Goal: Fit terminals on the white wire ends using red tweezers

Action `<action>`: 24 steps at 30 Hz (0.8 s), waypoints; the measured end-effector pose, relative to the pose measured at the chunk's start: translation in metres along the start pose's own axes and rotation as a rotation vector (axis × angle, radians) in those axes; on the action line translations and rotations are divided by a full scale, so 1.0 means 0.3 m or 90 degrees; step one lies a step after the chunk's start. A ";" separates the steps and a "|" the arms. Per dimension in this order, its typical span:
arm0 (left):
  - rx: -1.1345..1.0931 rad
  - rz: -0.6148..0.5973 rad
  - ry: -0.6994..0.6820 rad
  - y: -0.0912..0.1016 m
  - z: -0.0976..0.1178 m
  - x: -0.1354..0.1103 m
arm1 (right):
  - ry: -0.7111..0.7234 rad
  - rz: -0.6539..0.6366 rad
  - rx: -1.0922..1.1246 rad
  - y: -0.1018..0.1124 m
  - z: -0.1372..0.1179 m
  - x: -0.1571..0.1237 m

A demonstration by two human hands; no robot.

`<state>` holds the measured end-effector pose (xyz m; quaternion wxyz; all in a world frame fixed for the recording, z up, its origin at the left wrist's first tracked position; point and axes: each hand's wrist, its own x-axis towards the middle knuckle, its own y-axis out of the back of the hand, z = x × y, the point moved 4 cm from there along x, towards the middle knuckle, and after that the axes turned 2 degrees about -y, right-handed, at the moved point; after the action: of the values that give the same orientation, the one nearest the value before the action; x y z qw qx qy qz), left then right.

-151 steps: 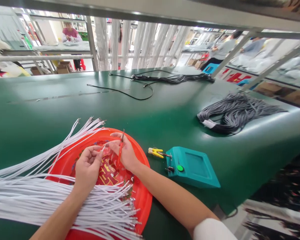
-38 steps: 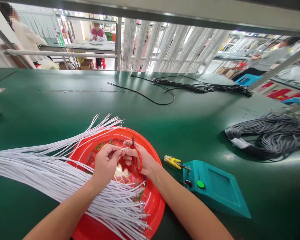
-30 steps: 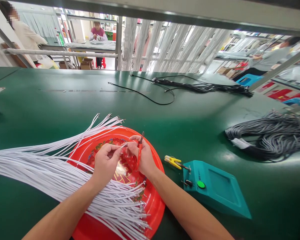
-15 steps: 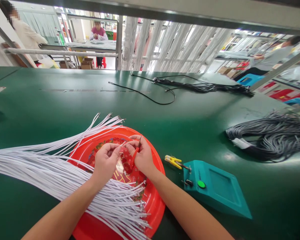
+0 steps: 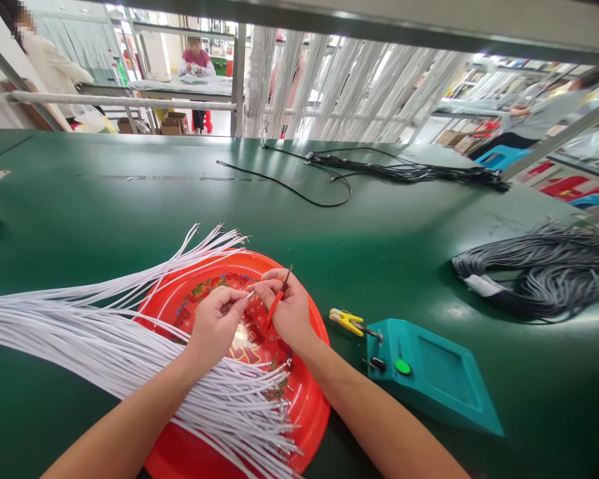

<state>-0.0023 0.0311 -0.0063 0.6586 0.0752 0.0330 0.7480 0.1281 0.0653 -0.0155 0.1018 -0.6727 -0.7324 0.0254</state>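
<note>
Both hands work over a red plastic tray (image 5: 309, 406) on the green table. My left hand (image 5: 215, 326) pinches the stripped end of a thin white wire (image 5: 247, 294). My right hand (image 5: 285, 307) is closed round small red thread snips (image 5: 275, 306), blades pointing up, and its fingertips meet the same wire end. A thick bundle of white wires (image 5: 80, 332) fans from the left across the tray, bare ends lying over the tray's near side.
A teal tester box (image 5: 429, 379) with a green button and a yellow clip (image 5: 345, 320) sit right of the tray. Grey cable coil (image 5: 539, 266) lies far right, black cables (image 5: 404, 173) at the back. Other people work at benches beyond a metal rack.
The hands stayed together over the tray; the snips tilted from lying along the palm to pointing up and right. The view shifted slightly.
</note>
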 end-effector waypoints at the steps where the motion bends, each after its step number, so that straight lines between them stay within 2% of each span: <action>1: -0.007 -0.003 0.003 0.001 0.004 0.000 | 0.000 -0.001 0.003 -0.001 0.001 0.001; 4: -0.012 -0.016 0.022 0.001 0.014 0.001 | 0.025 0.008 -0.006 -0.001 -0.006 -0.005; 7: -0.012 -0.023 0.060 0.001 0.007 0.006 | 0.072 0.021 -0.073 0.001 -0.018 -0.020; 11: -0.044 -0.028 0.099 -0.001 -0.019 0.008 | 0.119 -0.020 -0.168 -0.006 -0.023 -0.031; 17: -0.046 -0.002 0.073 -0.001 -0.015 0.003 | 0.034 0.015 -0.070 0.004 -0.005 -0.003; 20: -0.070 0.015 0.071 0.002 -0.005 0.002 | 0.023 0.008 -0.078 0.008 -0.012 0.005; 22: -0.083 0.029 0.074 0.006 -0.002 0.003 | 0.011 -0.024 -0.119 0.010 -0.013 0.006; 24: -0.087 0.039 0.078 0.010 -0.001 0.004 | -0.012 -0.094 -0.174 0.003 -0.006 0.004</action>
<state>-0.0056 0.0318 -0.0062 0.6359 -0.0146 0.0199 0.7714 0.1294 0.0662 -0.0138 0.0041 -0.6245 -0.7773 -0.0758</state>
